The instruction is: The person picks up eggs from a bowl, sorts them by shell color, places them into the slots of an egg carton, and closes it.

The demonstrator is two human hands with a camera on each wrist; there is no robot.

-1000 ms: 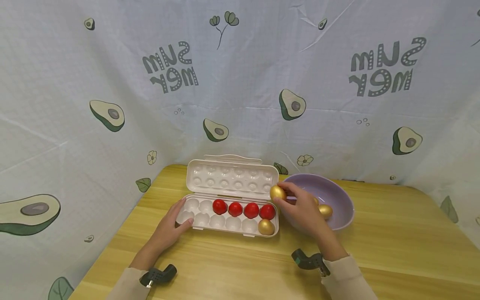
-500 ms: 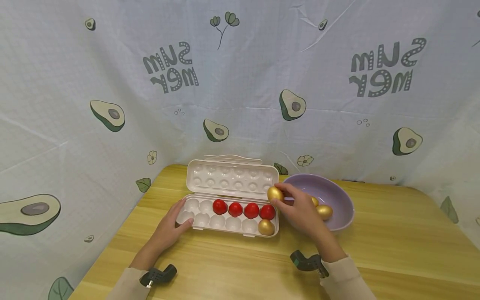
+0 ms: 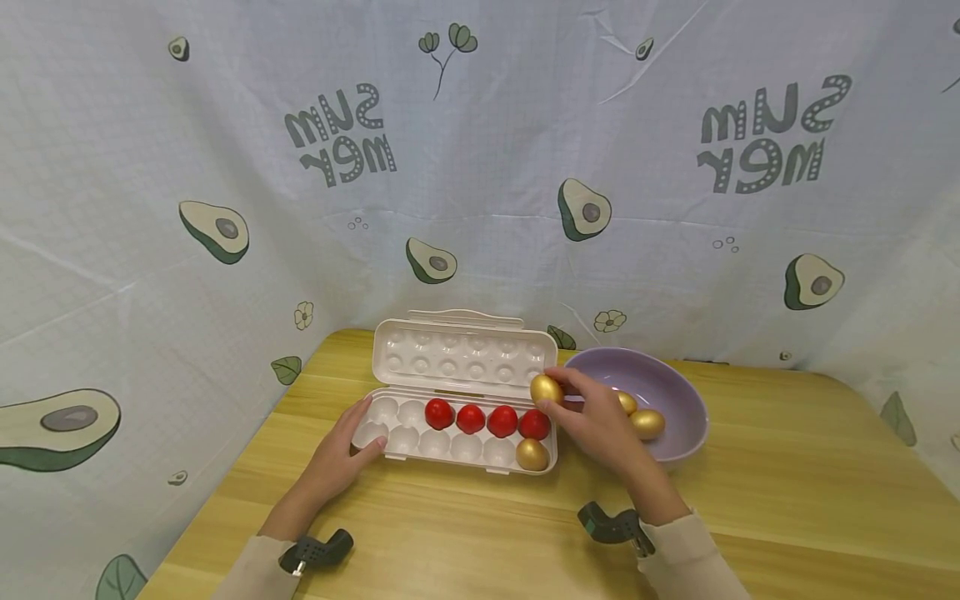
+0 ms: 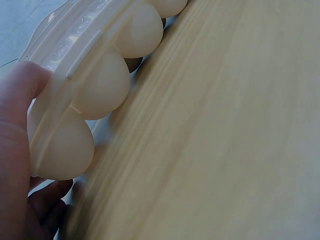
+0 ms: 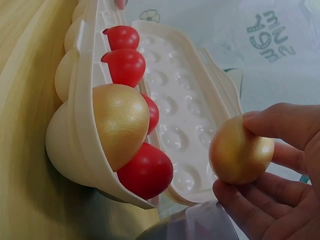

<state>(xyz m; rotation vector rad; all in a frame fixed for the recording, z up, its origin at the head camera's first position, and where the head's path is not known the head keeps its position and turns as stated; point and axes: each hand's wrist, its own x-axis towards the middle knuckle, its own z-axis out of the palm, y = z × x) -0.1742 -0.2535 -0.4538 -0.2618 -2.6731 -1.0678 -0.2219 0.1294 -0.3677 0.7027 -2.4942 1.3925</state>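
My right hand [image 3: 606, 423] pinches a golden egg [image 3: 546, 390] between thumb and fingers. It holds the egg above the right end of an open white plastic egg carton [image 3: 467, 448]. In the right wrist view the carton's lid [image 5: 172, 107] lies behind the egg. Four becomes several: several red eggs [image 3: 471, 418] fill the right part of the back row, and another golden egg [image 3: 532, 455] sits at the right end of the front row. At the carton's left end my left hand [image 3: 339, 454] grips it, the thumb [image 4: 30, 82] over the rim and fingertips below.
To the right of the carton stands a purple bowl [image 3: 688, 400] with golden eggs [image 3: 647, 424] in it, partly hidden by the right hand. The wooden table [image 3: 450, 533] runs back to a printed curtain [image 3: 495, 167].
My right hand has moved slightly left with the golden egg, from beside the bowl to over the carton's right end. The left hand keeps its place on the carton.
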